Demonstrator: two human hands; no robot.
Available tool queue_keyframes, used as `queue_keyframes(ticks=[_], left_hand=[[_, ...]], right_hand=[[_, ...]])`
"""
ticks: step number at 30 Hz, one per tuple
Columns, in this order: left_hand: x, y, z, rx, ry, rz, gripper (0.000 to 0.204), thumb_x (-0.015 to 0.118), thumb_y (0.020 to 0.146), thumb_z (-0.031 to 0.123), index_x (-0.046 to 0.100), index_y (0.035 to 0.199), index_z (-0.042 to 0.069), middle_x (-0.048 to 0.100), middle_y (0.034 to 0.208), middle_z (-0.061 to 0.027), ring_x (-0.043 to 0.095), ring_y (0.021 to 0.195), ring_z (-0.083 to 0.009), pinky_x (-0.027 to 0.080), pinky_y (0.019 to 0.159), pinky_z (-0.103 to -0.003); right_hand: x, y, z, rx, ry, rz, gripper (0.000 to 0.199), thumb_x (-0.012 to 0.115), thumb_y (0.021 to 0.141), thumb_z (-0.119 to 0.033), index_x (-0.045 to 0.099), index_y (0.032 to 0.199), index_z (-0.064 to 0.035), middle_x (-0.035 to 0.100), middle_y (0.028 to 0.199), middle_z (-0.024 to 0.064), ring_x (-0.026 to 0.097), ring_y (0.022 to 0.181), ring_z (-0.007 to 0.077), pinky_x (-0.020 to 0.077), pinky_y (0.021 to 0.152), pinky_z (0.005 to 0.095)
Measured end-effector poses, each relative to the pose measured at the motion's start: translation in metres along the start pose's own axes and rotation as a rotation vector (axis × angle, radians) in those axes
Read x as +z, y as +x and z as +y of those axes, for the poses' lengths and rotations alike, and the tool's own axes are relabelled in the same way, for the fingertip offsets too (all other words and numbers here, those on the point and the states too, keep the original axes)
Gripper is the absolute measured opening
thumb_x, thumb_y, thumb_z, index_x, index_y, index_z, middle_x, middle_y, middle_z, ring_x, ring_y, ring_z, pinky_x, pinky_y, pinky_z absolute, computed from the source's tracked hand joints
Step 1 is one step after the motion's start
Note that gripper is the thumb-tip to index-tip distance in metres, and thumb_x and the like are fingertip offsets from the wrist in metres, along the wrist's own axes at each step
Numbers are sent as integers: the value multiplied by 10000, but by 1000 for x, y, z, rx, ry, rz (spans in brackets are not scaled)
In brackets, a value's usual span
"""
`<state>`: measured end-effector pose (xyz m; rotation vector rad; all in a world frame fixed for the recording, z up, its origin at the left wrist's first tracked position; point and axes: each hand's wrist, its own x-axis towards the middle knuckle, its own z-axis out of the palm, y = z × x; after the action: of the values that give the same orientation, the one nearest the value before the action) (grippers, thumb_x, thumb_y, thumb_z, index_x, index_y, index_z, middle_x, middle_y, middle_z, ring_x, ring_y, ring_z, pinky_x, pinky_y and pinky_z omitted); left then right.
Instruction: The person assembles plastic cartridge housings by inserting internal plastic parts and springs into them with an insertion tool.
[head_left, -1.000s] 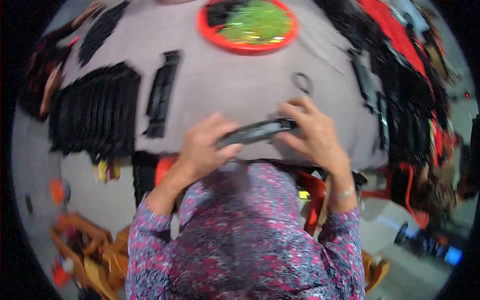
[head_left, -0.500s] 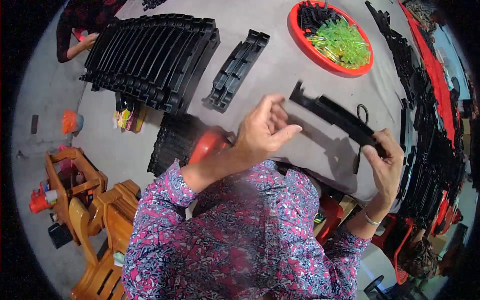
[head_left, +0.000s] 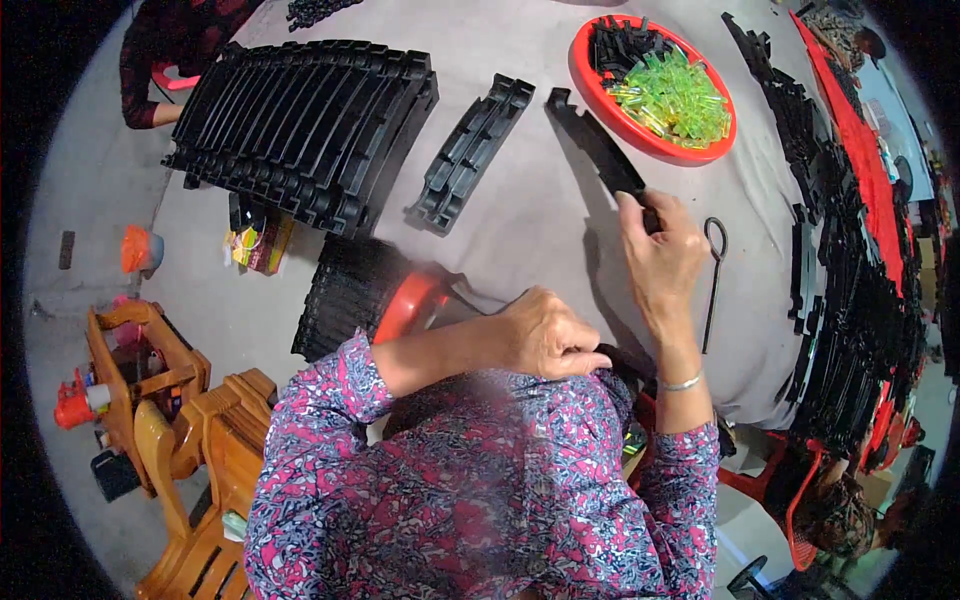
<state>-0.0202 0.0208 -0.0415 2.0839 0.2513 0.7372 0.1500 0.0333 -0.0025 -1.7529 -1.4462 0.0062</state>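
My right hand (head_left: 662, 255) grips the near end of a long black plastic rail piece (head_left: 593, 143), holding it out over the grey table (head_left: 520, 230) toward a red bowl (head_left: 598, 98) of green clear pieces and small black parts. My left hand (head_left: 547, 335) rests close to my chest with its fingers curled; I cannot see anything in it. A short stack of black rail pieces (head_left: 468, 155) lies just left of the held piece. Beyond that stack sits a big row of black curved rails (head_left: 305, 125).
Many black parts (head_left: 850, 300) line the table's right edge beside a red strip. A thin metal hook tool (head_left: 712, 285) lies right of my right hand. A red stool (head_left: 410, 305) and a black crate sit below the table; wooden chairs (head_left: 170, 400) stand at lower left.
My right hand has carried the black rail piece up and away toward the red bowl. My left hand let go of it and drew back to my chest.
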Motion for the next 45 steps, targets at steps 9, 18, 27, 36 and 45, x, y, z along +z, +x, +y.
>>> queue_keyframes(ticks=[9,18,27,36,45], left_hand=[[20,-12,1,108,-40,-318,300,668,799,245,524,613,59,569,581,-112,591,535,-323,452,484,-444],[17,-11,1,55,-46,-430,216,616,768,229,561,702,31,605,681,-134,620,625,-356,478,546,-476],[19,-10,-1,50,-60,-430,216,614,754,236,591,751,22,616,732,-140,628,676,-369,488,578,-487],[18,-9,-4,36,-71,-441,220,614,740,235,591,755,17,613,727,-153,625,687,-383,485,591,-491],[20,-12,-6,15,-90,-430,232,612,720,237,598,768,10,619,736,-158,629,705,-386,491,611,-493]], right_hand=[[37,-31,-34,25,248,-326,641,769,771,-193,475,1302,16,621,680,126,648,573,301,520,538,411],[28,-13,-31,230,418,-579,723,869,652,-225,528,1240,20,612,865,77,597,666,197,519,619,338],[38,3,-30,-149,141,-657,1070,928,519,-234,369,1402,-3,506,1197,186,590,901,320,520,803,411],[37,14,-40,-19,247,-698,936,924,561,-246,462,1322,43,566,1191,173,595,835,210,524,758,342],[73,38,-25,231,750,-767,847,874,699,-162,416,1355,119,565,1234,199,606,830,129,529,756,300]])
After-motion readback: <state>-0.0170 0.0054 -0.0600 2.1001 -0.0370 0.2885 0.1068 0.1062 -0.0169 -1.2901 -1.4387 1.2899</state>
